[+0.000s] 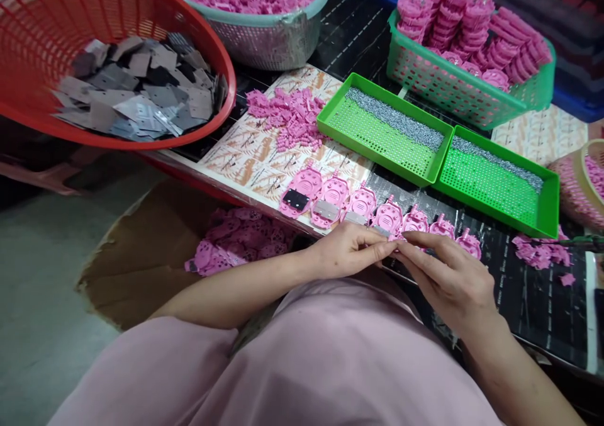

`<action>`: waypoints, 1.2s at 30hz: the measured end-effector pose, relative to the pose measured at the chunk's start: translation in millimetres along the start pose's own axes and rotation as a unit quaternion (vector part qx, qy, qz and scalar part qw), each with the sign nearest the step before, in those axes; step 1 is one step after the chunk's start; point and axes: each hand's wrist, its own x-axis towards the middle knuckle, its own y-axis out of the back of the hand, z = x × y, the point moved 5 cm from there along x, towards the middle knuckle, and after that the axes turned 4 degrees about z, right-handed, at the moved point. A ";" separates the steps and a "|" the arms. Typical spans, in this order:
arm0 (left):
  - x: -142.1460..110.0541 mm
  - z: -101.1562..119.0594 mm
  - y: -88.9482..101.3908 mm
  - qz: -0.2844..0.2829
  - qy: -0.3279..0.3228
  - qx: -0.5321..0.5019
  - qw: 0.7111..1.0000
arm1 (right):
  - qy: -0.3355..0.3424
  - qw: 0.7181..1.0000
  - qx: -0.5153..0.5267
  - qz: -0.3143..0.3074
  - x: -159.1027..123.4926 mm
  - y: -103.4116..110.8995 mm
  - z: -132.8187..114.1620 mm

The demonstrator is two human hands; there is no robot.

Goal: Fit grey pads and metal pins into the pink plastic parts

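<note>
A row of several pink plastic housings (336, 192) lies along the table's near edge. The leftmost carries a black plate (296, 199); the one beside it has a grey plate (325, 210) on its lower part. My left hand (346, 250) is closed, thumb and fingertips pinched together in front of the middle of the row. My right hand (453, 278) meets it there, its fingers bent and fingertips pressed together over a pink housing (387, 214). Whatever is between the fingertips is hidden. The lower parts of several housings are covered by my hands.
Behind the row stand two green trays (387, 173) (453, 190) holding small metal pieces. Loose pink parts (295, 114) lie left of them. A red basket (221, 108) holds flat plates. Pink parts fill a grey basket (283, 42) and a green basket (448, 95). A carton (141, 243) sits below.
</note>
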 end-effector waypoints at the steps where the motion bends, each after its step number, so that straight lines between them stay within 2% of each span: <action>1: -1.0 0.2 0.6 0.001 -0.020 0.034 0.999 | -0.011 1.000 0.013 -0.009 0.7 -1.8 2.7; 3: -3.8 3.1 3.8 0.029 -0.085 0.132 0.987 | -0.051 0.998 0.040 -0.013 4.7 -4.6 12.8; 4: -5.7 5.6 5.7 0.052 -0.125 0.195 0.972 | -0.076 0.996 0.042 -0.004 7.8 -5.5 19.7; 6: -10.1 10.8 8.3 0.100 -0.196 0.321 0.921 | -0.107 0.994 0.020 0.025 15.2 -7.4 33.1; 8: -12.9 12.8 7.2 0.113 -0.236 0.413 0.872 | -0.093 0.995 -0.021 0.036 22.5 -13.3 41.9; 11: -13.2 10.1 2.4 0.093 -0.249 0.475 0.839 | -0.063 0.996 -0.070 0.004 27.9 -30.9 49.2; 16: -11.9 3.2 -5.6 0.070 -0.256 0.510 0.818 | -0.056 0.985 -0.156 -0.052 24.8 -53.2 53.9; 20: -10.1 1.7 -6.3 0.066 -0.251 0.526 0.810 | -0.029 0.977 -0.192 -0.085 25.9 -53.3 44.8; 25: -8.8 3.4 -5.0 0.069 -0.270 0.517 0.809 | 0.028 0.942 -0.309 -0.127 29.6 -50.6 26.5; 31: -8.0 -0.1 -4.9 0.072 -0.278 0.513 0.809 | 0.037 0.950 -0.289 -0.116 22.0 -54.3 28.3; 36: -5.7 2.1 -4.0 0.070 -0.270 0.518 0.808 | 0.006 0.958 -0.270 -0.092 19.0 -51.5 34.0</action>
